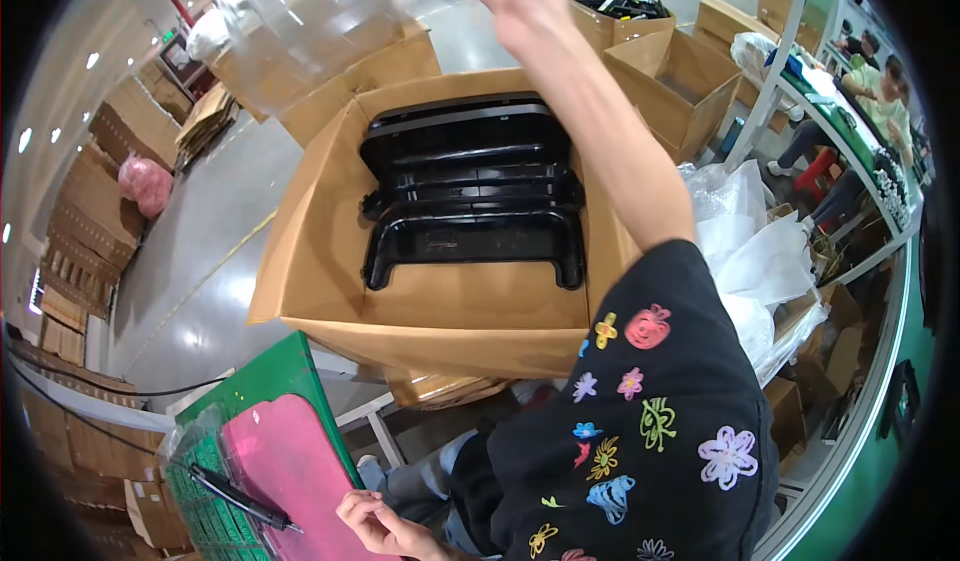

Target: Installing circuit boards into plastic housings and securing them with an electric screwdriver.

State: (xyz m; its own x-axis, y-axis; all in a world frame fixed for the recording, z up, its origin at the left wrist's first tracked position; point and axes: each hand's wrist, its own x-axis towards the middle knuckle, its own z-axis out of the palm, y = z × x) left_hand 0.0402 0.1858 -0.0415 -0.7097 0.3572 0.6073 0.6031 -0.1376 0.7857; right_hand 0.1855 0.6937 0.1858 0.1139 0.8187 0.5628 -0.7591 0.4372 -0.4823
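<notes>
My right arm reaches up across a cardboard box (440, 346). My right hand (520, 1), blurred at the top edge, is beside a smeared sheet of clear plastic (310, 36). Whether the fingers hold that plastic I cannot make out. Inside the box lie glossy black moulded plastic parts (475, 236), set one behind another, the nearest with two legs pointing toward me. Low in the view, my left hand (385, 529) has its fingers curled in, with nothing visible in them, next to a pink mat (290, 441).
A black pen-shaped tool (240, 498) lies left of the pink mat, on a green bench (305, 366). Further boxes, one an open carton (680, 81), stand beyond. White plastic wrap (750, 251) is heaped at right. A person (880, 96) sits at the far right bench.
</notes>
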